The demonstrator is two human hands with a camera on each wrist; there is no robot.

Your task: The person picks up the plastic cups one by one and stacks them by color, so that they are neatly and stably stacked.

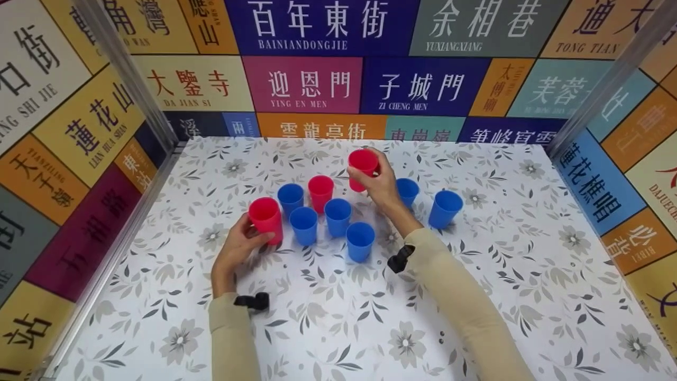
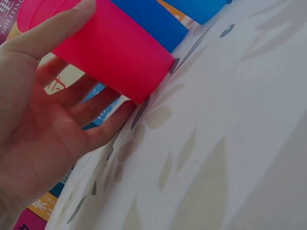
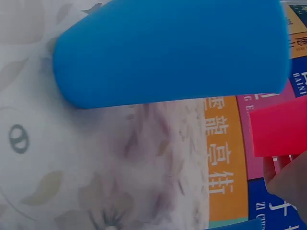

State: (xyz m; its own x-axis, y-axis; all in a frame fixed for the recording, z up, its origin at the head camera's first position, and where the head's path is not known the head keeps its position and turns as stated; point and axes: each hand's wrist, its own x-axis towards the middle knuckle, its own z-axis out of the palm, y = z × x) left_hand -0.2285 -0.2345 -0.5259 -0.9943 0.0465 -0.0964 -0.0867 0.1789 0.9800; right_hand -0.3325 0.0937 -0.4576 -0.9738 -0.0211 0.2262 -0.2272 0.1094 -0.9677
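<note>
At the left of the cup group, my left hand [image 1: 237, 247] holds a red plastic cup [image 1: 264, 214], thumb on the near side and fingers round the far side. In the left wrist view that cup [image 2: 120, 52] stands upright with its base at the tabletop. My right hand [image 1: 382, 184] grips another red cup [image 1: 362, 160] at the back of the table, raised above the surface; the right wrist view catches only part of this cup [image 3: 280, 127]. Between the hands stands a third red cup [image 1: 320, 194], with blue cups [image 1: 337, 218] around it.
Several blue cups stand upright, mouths up: one [image 1: 360, 242] nearest the front, one [image 1: 407, 191] partly behind my right hand, one [image 1: 445, 209] farther right. A floral-patterned cloth [image 1: 338, 328] covers the table. Panels with printed signs [image 1: 301, 84] rise at the back and sides.
</note>
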